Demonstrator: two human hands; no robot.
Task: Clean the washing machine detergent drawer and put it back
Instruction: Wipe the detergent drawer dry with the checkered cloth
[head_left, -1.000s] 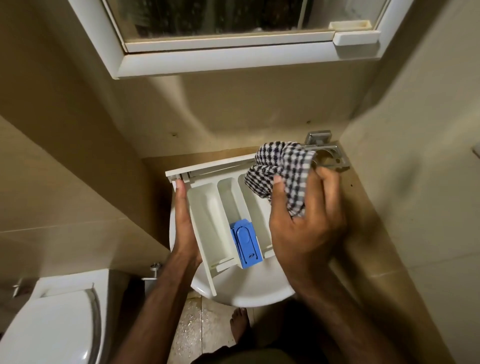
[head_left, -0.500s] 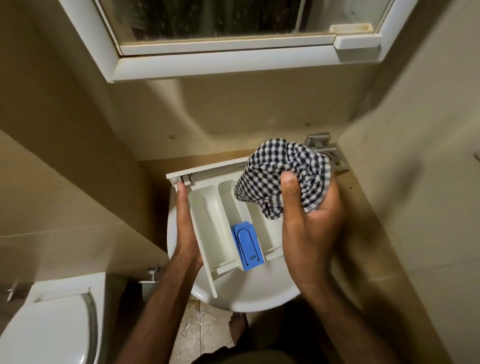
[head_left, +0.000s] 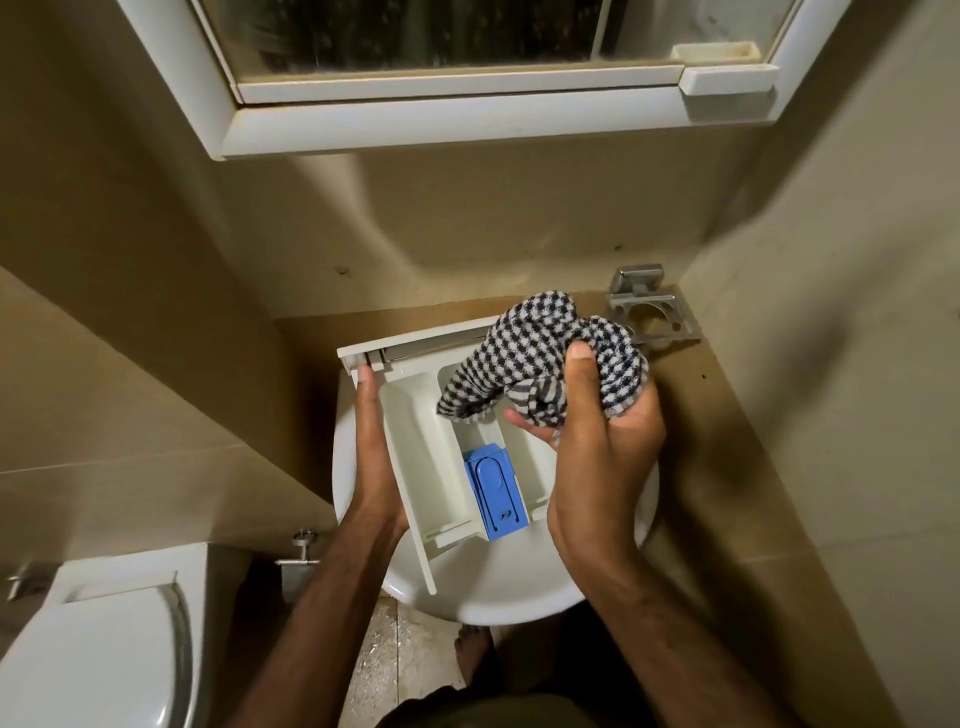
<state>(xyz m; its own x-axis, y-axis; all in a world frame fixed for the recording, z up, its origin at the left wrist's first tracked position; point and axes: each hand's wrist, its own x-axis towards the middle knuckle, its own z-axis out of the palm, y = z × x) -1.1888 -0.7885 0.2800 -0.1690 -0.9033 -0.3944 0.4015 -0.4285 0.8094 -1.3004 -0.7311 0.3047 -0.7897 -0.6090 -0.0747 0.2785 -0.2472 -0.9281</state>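
The white detergent drawer rests across a white washbasin, front panel pointing away from me. A blue insert sits in its middle compartment near me. My left hand grips the drawer's left wall, fingers stretched along it. My right hand holds a bunched black-and-white checked cloth over the drawer's right compartments; a loose corner of the cloth hangs into the middle one. The right compartment is mostly hidden by the cloth and hand.
A white toilet stands at lower left, with a metal valve beside it. A metal wall holder sits right of the basin. A white-framed window is above. Tiled walls close in on both sides. My bare foot is below the basin.
My right hand has shifted its hold on the cloth and moved it leftward and lower, so a corner now hangs into the middle compartment. My left hand and the drawer have stayed put.
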